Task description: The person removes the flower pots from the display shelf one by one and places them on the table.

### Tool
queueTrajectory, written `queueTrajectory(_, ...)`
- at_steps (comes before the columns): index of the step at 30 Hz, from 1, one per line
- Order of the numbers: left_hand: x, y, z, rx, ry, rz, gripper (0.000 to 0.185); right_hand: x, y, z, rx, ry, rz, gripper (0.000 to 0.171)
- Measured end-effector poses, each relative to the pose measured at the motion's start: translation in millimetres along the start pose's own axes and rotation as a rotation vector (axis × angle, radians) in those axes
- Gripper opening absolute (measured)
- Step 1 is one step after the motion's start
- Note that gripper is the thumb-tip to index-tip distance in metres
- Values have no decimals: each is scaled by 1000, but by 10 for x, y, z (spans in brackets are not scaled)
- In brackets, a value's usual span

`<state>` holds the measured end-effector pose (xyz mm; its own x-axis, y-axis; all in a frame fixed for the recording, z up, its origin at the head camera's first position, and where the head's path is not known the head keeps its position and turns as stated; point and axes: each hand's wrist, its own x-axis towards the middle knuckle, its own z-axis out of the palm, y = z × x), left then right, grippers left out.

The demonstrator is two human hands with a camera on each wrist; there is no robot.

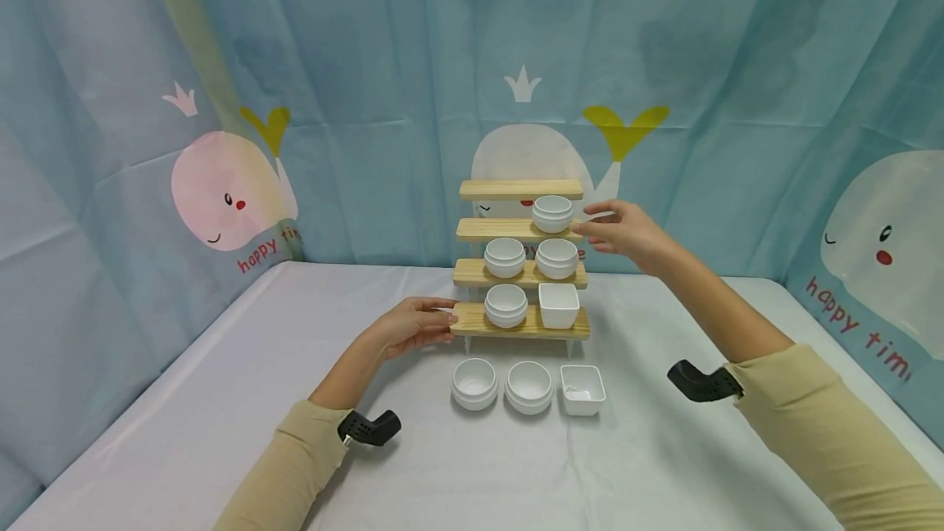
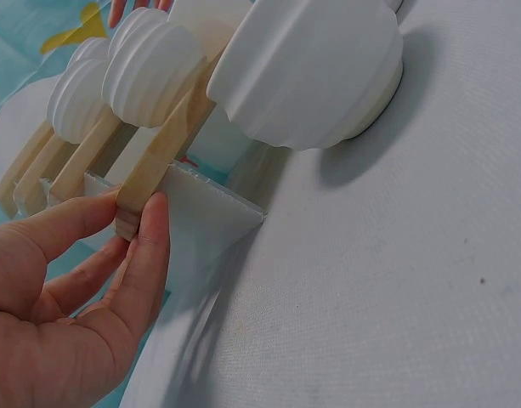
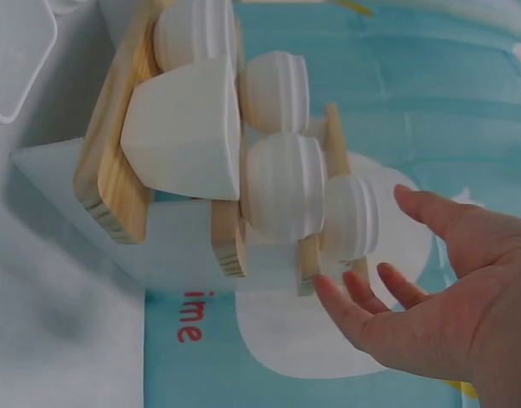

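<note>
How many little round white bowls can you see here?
6: one on the second-highest shelf, two on the next, one on the lowest, two on the table. None seem hidden.

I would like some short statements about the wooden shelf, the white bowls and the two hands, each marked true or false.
1. The left hand grips the end of the lowest shelf board. True.
2. The top board carries two bowls. False: it carries none.
3. Three white dishes stand on the table in front of the stepped shelf. True.
4. The right hand holds a square bowl. False: its open fingers are beside the round bowl on the second board from the top.
</note>
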<state>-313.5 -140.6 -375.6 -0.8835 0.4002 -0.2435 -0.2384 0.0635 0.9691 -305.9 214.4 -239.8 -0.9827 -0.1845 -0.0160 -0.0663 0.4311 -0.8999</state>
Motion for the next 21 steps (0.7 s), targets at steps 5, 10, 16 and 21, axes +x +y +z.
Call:
queueTrajectory(5,7,1,0,9,5,-4,55,38,-17,5,10,6,2,74)
queueTrajectory(10,-1,15,2,16,15,-10,53,71,-41,19,11,22,3,76)
queueTrajectory(16,1,13,2,12,14,-12,54,113,-63,29,8,40,6,76)
queueTrajectory(21,5,13,-1,13,14,-14,54,143,-79,41,16,43,5,75)
